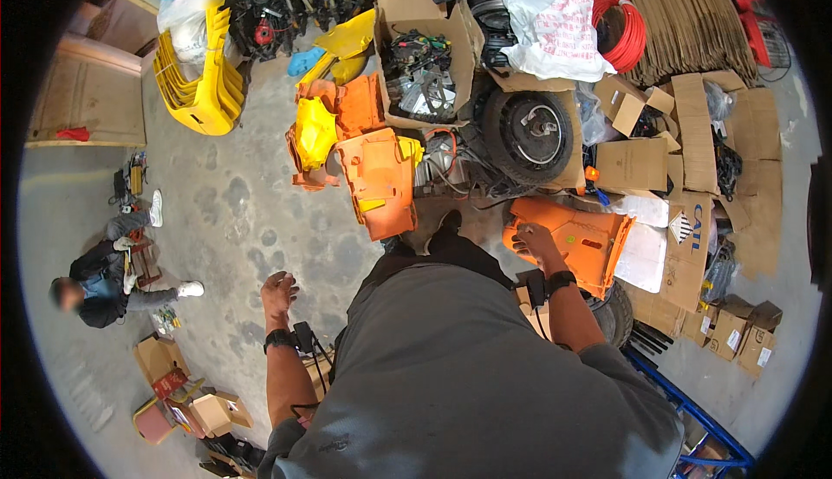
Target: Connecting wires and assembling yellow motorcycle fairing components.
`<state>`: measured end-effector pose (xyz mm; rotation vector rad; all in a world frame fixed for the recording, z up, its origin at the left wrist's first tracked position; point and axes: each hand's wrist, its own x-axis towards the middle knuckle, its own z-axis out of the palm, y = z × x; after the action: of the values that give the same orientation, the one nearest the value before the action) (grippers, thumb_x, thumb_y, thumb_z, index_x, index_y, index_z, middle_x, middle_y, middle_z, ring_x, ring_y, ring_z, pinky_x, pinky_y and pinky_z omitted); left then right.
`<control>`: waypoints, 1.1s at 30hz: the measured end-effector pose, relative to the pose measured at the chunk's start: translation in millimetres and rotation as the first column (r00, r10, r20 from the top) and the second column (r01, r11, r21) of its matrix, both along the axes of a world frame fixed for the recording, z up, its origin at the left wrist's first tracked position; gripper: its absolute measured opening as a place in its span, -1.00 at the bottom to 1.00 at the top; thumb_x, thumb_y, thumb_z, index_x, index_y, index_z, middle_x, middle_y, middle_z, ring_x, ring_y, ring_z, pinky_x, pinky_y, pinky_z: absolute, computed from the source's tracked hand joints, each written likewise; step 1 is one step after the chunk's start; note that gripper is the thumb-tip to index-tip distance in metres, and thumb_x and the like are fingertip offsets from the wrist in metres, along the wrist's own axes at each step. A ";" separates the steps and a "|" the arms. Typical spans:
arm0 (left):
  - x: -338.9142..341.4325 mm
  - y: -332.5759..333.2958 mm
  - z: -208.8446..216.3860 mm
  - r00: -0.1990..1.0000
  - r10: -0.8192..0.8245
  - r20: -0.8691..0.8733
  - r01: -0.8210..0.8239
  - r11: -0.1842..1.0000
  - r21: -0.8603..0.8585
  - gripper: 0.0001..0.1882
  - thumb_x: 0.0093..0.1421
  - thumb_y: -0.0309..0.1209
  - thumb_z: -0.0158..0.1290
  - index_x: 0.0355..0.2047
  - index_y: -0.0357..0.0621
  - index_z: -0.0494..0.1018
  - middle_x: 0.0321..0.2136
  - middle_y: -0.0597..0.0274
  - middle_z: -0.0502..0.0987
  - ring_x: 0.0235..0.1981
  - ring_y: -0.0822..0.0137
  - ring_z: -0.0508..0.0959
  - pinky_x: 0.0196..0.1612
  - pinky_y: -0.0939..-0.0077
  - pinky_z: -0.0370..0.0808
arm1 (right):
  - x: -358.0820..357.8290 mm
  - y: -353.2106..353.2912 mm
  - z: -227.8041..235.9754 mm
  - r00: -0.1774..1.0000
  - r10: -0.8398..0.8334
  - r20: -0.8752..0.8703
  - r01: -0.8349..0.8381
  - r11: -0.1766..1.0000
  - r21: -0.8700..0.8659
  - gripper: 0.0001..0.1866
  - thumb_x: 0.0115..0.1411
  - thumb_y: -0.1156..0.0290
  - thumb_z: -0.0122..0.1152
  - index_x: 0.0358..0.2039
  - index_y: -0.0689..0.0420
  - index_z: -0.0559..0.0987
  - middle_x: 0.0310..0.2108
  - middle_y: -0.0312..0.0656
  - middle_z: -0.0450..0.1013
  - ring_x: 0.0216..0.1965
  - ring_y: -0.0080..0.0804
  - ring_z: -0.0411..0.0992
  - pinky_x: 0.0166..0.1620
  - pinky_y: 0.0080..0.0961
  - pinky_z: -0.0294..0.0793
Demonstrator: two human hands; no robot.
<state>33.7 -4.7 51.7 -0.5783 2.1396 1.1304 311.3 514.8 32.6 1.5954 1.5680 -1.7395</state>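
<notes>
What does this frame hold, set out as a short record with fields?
Left hand: loosely curled over the floor, nothing visible in it
Right hand: over an orange panel; contact unclear
Ahead: loose orange panels, wheel, open carton of parts
Upper right: white bag, red coil
Left: co-worker, yellow stack

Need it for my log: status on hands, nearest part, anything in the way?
Left hand looks empty, over floor. Right hand at orange panel, contact unclear. Box beyond its right side.

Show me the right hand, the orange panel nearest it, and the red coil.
Right hand (pixel 536 242): head view, its middle.
Orange panel (pixel 589 230): head view, upper face.
Red coil (pixel 637 39): head view, right side.
</notes>
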 end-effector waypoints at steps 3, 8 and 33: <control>-5.6 -6.7 -3.9 1.000 -0.006 -0.009 0.006 1.000 0.018 -0.58 0.13 -0.27 0.07 -0.06 -0.28 0.40 -0.33 0.12 0.55 -0.44 0.28 0.56 -0.43 0.44 0.46 | 1.1 -2.6 -5.0 1.000 -0.023 -0.012 0.023 1.000 0.017 -0.65 0.12 0.34 0.09 -0.11 0.24 0.42 -0.32 -0.12 0.49 -0.35 -0.34 0.50 -0.26 -0.43 0.51; -6.2 -19.9 -6.0 1.000 0.012 -0.015 -0.012 1.000 0.011 -0.55 0.10 -0.27 0.11 -0.07 -0.32 0.41 -0.37 0.05 0.56 -0.44 0.24 0.59 -0.44 0.43 0.48 | 4.5 -9.0 -5.4 0.999 -0.025 -0.026 0.025 0.999 0.022 -0.63 0.14 0.35 0.06 -0.07 0.27 0.41 -0.29 -0.09 0.49 -0.34 -0.32 0.51 -0.25 -0.42 0.51; -14.0 -41.9 -19.5 0.996 0.075 0.037 -0.078 0.995 0.063 -0.52 0.11 -0.31 0.10 -0.02 -0.37 0.36 -0.35 0.05 0.55 -0.45 0.26 0.57 -0.45 0.43 0.47 | -9.6 -34.9 18.4 1.000 -0.031 -0.001 0.031 0.998 0.055 -0.64 0.13 0.37 0.06 -0.08 0.29 0.42 -0.30 -0.07 0.50 -0.33 -0.32 0.51 -0.25 -0.42 0.52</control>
<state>19.7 -46.6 32.1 -0.6502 2.0593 1.2177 301.7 479.9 51.0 1.6543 1.6125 -1.7261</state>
